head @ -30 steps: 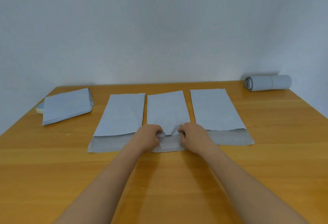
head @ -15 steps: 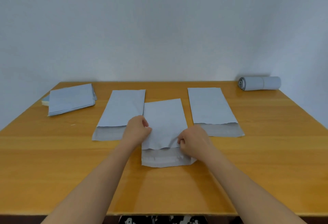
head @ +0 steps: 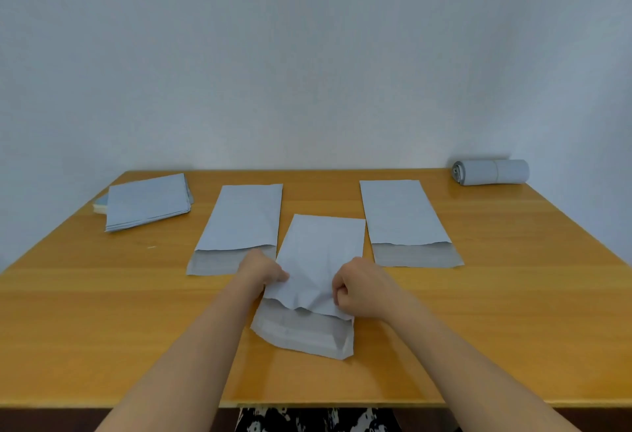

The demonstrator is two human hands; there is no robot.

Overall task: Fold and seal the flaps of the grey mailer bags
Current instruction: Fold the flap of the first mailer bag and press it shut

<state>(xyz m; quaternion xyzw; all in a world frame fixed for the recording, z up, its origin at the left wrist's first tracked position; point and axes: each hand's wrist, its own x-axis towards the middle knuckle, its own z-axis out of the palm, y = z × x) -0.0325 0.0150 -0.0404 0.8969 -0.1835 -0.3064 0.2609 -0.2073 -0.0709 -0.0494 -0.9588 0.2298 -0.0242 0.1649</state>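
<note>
Fingers [head: 337, 291] of my right hand [head: 362, 289] were curled tight, pinching the right edge of the middle bag [head: 318, 260] near its mouth; my left hand [head: 261, 269] pinched the left edge likewise. That bag lay at the frame's centre on the tabletop [head: 513, 312], its flap [head: 304, 332] unfolded toward the bottom. Two more bags [head: 244, 223] flanked it higher up, flaps open. A stack [head: 147, 200] sat upper left, a roll [head: 492, 172] upper right.

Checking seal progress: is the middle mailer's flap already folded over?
No: the middle mailer's flap lies unfolded toward the table edge while both hands pinch its mouth.
</note>
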